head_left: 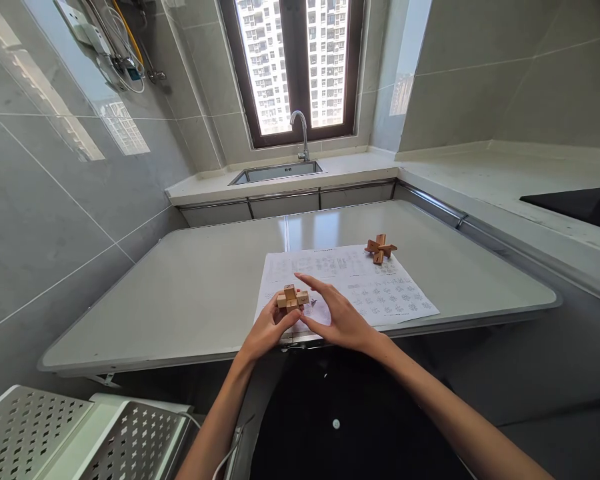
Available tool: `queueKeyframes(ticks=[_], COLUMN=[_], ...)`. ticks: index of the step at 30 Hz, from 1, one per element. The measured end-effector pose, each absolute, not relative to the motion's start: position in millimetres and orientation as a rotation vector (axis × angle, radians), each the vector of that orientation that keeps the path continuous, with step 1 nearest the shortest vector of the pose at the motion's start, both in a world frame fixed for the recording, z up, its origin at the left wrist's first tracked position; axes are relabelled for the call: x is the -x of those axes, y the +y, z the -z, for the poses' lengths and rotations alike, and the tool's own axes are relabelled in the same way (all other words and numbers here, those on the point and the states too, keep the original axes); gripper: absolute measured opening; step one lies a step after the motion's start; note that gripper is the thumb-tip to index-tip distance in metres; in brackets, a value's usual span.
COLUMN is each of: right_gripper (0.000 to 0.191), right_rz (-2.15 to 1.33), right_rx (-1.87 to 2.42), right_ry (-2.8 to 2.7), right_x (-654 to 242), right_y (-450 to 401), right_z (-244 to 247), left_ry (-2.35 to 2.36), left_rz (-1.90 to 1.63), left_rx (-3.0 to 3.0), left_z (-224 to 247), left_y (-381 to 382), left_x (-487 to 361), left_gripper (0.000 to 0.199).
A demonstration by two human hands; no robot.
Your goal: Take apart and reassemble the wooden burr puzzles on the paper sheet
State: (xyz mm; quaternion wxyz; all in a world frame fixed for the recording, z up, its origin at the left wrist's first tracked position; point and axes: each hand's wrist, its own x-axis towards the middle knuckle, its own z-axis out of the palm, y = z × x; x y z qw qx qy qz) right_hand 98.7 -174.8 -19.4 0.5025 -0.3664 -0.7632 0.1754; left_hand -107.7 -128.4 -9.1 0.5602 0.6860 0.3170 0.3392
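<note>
A pale wooden interlocking block puzzle (291,295), made of crossed square sticks, rests in my left hand (269,328), whose fingers and thumb wrap its lower side. Just to the right, my right hand (341,313) is open, index finger stretched out and thumb apart from it. Its thumb tip comes close to the puzzle's lower right; whether they touch I cannot tell. Beneath both hands lies a printed paper sheet (325,263) covered in small line drawings. On the sheet's far right corner stands a darker brown wooden cross-shaped puzzle (380,249).
A folding table (180,287) with a pale top holds the sheet and puzzles. Behind it are a white counter (205,187), a sink (280,172) and a tap (303,137) below a window. A perforated pale green item (80,433) stands at lower left.
</note>
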Motion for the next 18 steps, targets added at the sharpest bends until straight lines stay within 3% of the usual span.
queueKeyframes(ticks=[8,18], right_gripper=[0.021,0.047], right_rz=[-0.674,-1.139], right_rx=[1.048,1.000], right_ry=[-1.683,-1.584], right_x=[-97.9,-99.8], right_y=[-172.8,-169.6], right_z=[14.8,22.8], left_ry=[0.698,0.653], left_rz=[-0.795,-0.742], left_rx=[-1.603,-1.722], left_z=[14.7,11.8], left_y=[-126.4,-130.0], left_x=[110.5,110.9], left_gripper=[0.062,0.065])
